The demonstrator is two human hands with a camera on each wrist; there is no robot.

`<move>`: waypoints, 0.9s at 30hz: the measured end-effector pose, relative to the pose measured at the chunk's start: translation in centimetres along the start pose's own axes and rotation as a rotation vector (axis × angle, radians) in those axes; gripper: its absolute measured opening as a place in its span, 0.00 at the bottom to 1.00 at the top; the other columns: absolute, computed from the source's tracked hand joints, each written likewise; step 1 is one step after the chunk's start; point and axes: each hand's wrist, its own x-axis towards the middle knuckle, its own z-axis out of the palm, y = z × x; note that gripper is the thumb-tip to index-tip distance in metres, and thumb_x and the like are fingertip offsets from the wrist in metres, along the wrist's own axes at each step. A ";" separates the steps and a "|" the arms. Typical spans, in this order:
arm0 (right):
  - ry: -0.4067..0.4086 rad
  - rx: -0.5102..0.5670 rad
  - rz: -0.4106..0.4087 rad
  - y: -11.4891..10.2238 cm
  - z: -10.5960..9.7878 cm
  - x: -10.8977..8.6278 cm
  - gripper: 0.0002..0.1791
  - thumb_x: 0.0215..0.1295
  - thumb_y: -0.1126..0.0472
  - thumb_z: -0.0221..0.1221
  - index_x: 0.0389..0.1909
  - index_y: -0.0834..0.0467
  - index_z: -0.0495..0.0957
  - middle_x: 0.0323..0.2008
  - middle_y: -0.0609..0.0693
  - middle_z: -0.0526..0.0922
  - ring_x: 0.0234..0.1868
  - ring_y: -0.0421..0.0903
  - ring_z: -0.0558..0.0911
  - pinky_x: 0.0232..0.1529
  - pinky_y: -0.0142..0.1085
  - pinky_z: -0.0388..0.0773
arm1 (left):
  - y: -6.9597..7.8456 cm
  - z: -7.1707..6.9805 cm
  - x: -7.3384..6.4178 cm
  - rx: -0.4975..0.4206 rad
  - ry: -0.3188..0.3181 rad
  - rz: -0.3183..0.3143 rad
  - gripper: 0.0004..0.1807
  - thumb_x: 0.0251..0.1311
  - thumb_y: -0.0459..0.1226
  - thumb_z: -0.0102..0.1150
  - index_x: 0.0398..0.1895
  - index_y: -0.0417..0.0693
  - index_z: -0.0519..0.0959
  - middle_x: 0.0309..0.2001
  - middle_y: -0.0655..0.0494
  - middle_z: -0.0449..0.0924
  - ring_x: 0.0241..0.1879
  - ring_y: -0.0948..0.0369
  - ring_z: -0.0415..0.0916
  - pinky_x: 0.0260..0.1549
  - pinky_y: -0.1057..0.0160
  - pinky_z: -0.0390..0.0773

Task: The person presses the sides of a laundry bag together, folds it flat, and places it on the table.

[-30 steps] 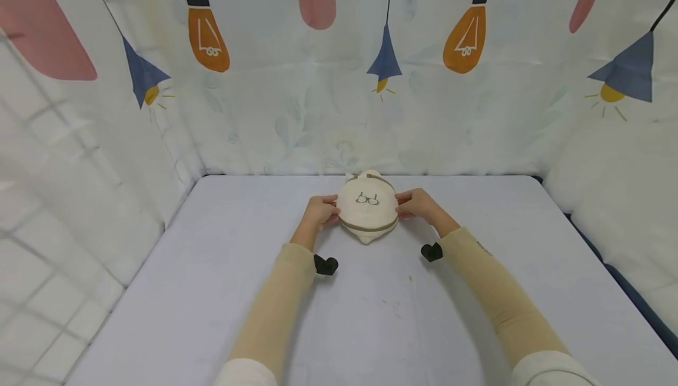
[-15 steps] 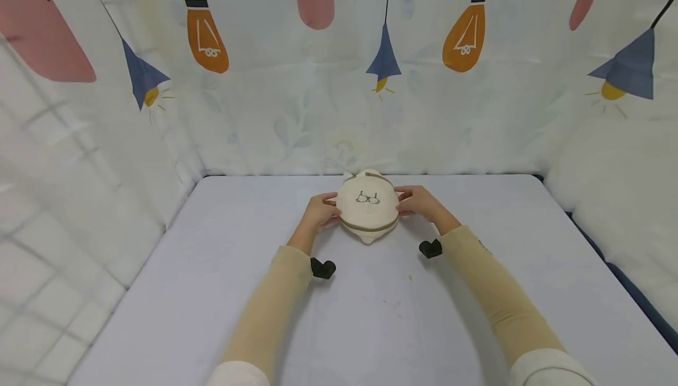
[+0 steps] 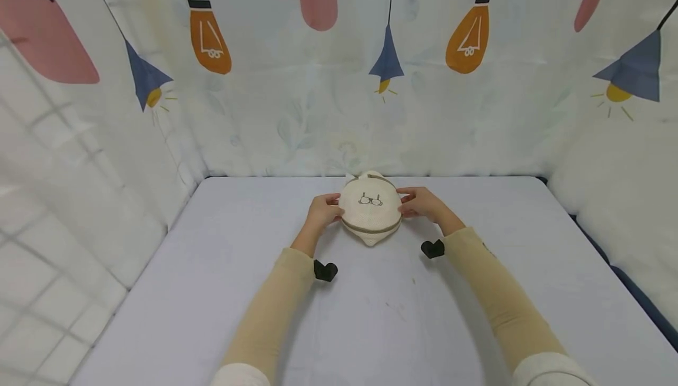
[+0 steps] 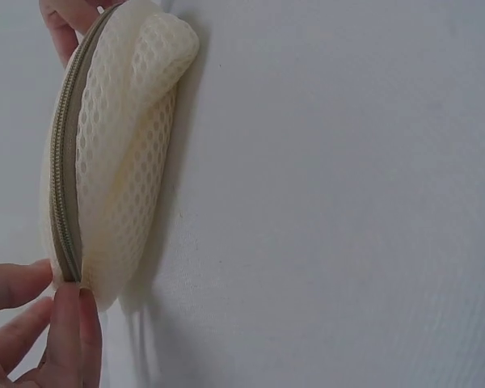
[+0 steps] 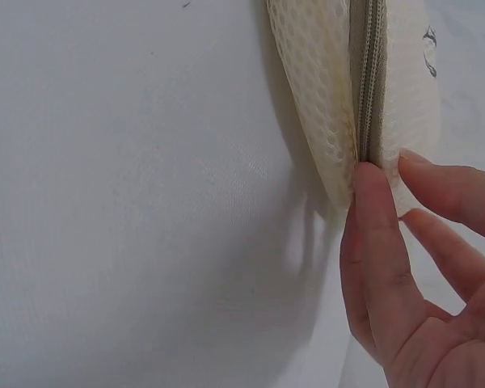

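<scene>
A round cream mesh laundry bag (image 3: 371, 216) rests near the far edge of the table, with a small drawing of glasses (image 3: 370, 200) on top. Along its rim runs a beige zipper (image 4: 62, 166), whose teeth look closed where the left wrist view shows them. My left hand (image 3: 322, 212) pinches the bag's left rim between thumb and fingers. On the opposite side, my right hand (image 3: 425, 205) holds the right rim; in the right wrist view its fingertips (image 5: 372, 178) press over the zipper's end. The bag's underside is hidden.
A white-covered table (image 3: 365, 327) spreads around the bag. Behind it hangs a pale curtain (image 3: 318, 121) printed with lamps and bulbs, and a similar cloth borders each side. A black heart-shaped piece (image 3: 325, 271) sits by the left cuff, another (image 3: 432, 249) by the right.
The bag stays in place with both hands at its sides. Only a slight shift of the whole head view and small finger movements show.
</scene>
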 end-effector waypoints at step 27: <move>0.003 -0.085 0.017 -0.3 0.2 0.4 0.37 0.68 0.76 0.60 0.77 0.64 0.62 0.54 0.61 0.72 0.37 0.41 0.78 0.42 0.30 0.83 | -0.2 0.2 0.5 0.061 0.009 -0.010 0.29 0.62 0.18 0.60 0.68 0.34 0.75 0.56 0.37 0.76 0.44 0.56 0.77 0.49 0.59 0.83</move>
